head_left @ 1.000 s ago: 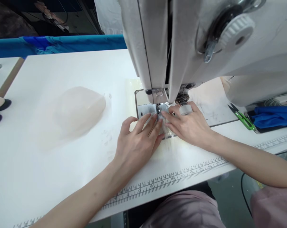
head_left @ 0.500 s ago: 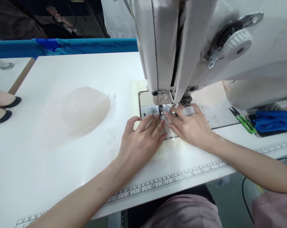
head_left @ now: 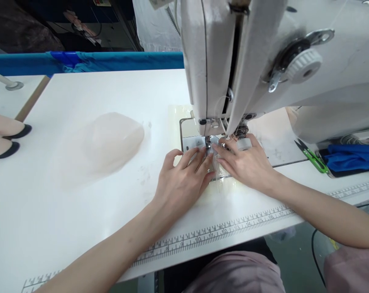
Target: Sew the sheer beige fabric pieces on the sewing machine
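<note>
A white industrial sewing machine (head_left: pixel 264 61) stands over a white table (head_left: pixel 80 211). My left hand (head_left: pixel 180 183) lies flat with fingers spread, pressing a small sheer piece of fabric (head_left: pixel 216 173) onto the metal needle plate (head_left: pixel 192 142). My right hand (head_left: pixel 248 165) presses the same piece from the right, fingertips next to the presser foot (head_left: pixel 211 142). A white thimble-like ring (head_left: pixel 244 143) sits on a finger of my right hand. The fabric is nearly see-through and mostly hidden under my fingers.
A heap of pale sheer fabric (head_left: pixel 102 142) lies on the table to the left. Green thread snips (head_left: pixel 311 156) and a blue cloth (head_left: pixel 352 158) lie at the right. A printed ruler (head_left: pixel 221 232) runs along the front edge. Another person's feet in dark shoes (head_left: pixel 7 140) show at far left.
The view has shifted slightly, so the machine and hands sit a little further right and lower. Both hands stay pressed on the fabric at the needle plate.
</note>
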`<state>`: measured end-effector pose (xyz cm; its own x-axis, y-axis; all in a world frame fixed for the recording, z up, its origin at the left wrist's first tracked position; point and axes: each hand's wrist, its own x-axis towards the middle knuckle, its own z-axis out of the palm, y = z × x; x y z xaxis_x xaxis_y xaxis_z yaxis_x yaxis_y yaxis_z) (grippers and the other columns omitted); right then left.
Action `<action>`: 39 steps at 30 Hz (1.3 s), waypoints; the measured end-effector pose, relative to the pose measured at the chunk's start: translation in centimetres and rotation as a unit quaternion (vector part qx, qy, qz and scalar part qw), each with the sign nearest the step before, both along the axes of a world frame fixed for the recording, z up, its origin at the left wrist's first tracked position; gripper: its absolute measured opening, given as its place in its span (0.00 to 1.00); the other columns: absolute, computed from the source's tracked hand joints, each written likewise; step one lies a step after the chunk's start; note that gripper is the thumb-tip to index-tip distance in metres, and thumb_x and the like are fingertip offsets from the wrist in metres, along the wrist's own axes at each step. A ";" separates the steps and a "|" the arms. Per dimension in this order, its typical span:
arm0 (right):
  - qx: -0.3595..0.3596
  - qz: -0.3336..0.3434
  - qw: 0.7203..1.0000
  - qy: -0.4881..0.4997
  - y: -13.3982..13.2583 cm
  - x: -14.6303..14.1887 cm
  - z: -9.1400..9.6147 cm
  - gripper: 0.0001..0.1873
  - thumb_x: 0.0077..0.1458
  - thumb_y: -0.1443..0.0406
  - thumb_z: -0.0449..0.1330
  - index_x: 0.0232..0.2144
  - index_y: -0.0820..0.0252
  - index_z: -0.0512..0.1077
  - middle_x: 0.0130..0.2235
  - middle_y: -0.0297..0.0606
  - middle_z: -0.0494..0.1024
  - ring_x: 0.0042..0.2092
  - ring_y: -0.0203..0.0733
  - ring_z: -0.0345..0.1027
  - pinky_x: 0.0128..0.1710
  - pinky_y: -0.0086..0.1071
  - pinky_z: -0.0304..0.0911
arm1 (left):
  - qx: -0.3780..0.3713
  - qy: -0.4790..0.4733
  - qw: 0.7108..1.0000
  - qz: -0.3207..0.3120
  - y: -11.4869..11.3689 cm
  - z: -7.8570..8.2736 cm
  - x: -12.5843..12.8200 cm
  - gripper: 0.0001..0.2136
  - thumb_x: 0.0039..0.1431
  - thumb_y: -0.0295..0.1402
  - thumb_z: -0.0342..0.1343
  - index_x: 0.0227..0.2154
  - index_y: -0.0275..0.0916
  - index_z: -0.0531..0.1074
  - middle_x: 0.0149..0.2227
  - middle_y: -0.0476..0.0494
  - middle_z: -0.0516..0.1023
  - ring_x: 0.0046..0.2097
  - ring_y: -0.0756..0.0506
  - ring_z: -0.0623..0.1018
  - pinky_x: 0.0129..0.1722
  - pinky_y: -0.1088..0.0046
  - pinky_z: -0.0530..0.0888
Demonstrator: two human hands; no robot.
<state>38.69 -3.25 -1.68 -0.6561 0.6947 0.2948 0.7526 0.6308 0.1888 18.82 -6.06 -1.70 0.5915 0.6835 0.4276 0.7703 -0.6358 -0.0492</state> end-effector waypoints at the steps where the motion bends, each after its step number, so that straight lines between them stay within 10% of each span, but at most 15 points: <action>1: 0.005 0.008 1.000 0.009 0.0 0.1 0.0 0.18 0.67 0.63 0.47 0.47 0.63 0.73 0.47 0.46 0.76 0.48 0.46 0.65 0.51 0.43 0.52 | 0.005 0.004 1.000 0.001 0.0 0.0 0.0 0.15 0.64 0.31 0.51 0.52 0.36 0.69 0.51 0.37 0.76 0.53 0.40 0.74 0.48 0.57 0.67; 5: 0.000 0.070 0.995 0.072 -0.2 0.7 0.8 0.13 0.64 0.66 0.51 0.42 0.62 0.75 0.43 0.40 0.78 0.40 0.40 0.68 0.44 0.38 0.57 | -0.006 -0.003 1.000 -0.014 -0.5 1.2 -0.5 0.10 0.63 0.30 0.52 0.46 0.35 0.71 0.47 0.40 0.78 0.49 0.41 0.76 0.43 0.62 0.71; 10: -0.257 0.127 0.954 0.085 -0.8 1.6 2.9 0.12 0.57 0.57 0.60 0.40 0.58 0.74 0.45 0.34 0.75 0.34 0.35 0.69 0.28 0.31 0.58 | -0.222 0.011 0.973 -0.063 -2.1 3.7 -1.2 0.20 0.48 0.43 0.65 0.39 0.37 0.69 0.42 0.40 0.74 0.40 0.41 0.74 0.30 0.66 0.73; 15: -0.332 0.113 0.932 0.094 -1.0 1.7 3.8 0.06 0.62 0.65 0.55 0.35 0.59 0.72 0.39 0.33 0.74 0.32 0.32 0.66 0.25 0.27 0.53 | -0.182 0.078 0.979 -0.038 -2.6 3.3 -0.2 0.09 0.50 0.22 0.54 0.35 0.36 0.68 0.37 0.40 0.73 0.40 0.40 0.72 0.33 0.65 0.73; 22: -0.306 0.075 0.929 0.194 -1.1 1.3 3.1 0.06 0.59 0.70 0.55 0.38 0.61 0.72 0.34 0.33 0.74 0.30 0.33 0.66 0.28 0.27 0.58 | -0.200 -0.030 0.979 0.012 0.4 3.2 0.1 0.14 0.46 0.14 0.39 0.25 0.40 0.63 0.25 0.48 0.69 0.26 0.48 0.68 0.21 0.74 0.63; 30: -0.050 0.047 0.958 0.278 -0.2 1.2 0.9 0.15 0.64 0.67 0.50 0.43 0.56 0.76 0.34 0.34 0.75 0.27 0.30 0.64 0.22 0.25 0.51 | -0.303 -0.088 0.948 0.027 2.8 5.2 -0.1 0.13 0.59 0.34 0.43 0.37 0.40 0.73 0.32 0.46 0.74 0.28 0.48 0.72 0.25 0.73 0.66; 39: -0.053 0.016 0.956 0.288 0.9 0.6 0.8 0.16 0.65 0.64 0.50 0.37 0.57 0.78 0.24 0.30 0.74 0.24 0.29 0.61 0.22 0.27 0.45 | -0.372 -0.129 0.919 0.004 4.9 4.3 -0.5 0.12 0.58 0.39 0.50 0.24 0.41 0.72 0.27 0.47 0.73 0.22 0.51 0.69 0.20 0.74 0.64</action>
<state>39.28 -2.40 -0.92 -0.4281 0.7226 0.5428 0.6926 0.6482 -0.3165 18.33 -1.12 2.61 0.5295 0.8476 -0.0358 0.7005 -0.4130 0.5820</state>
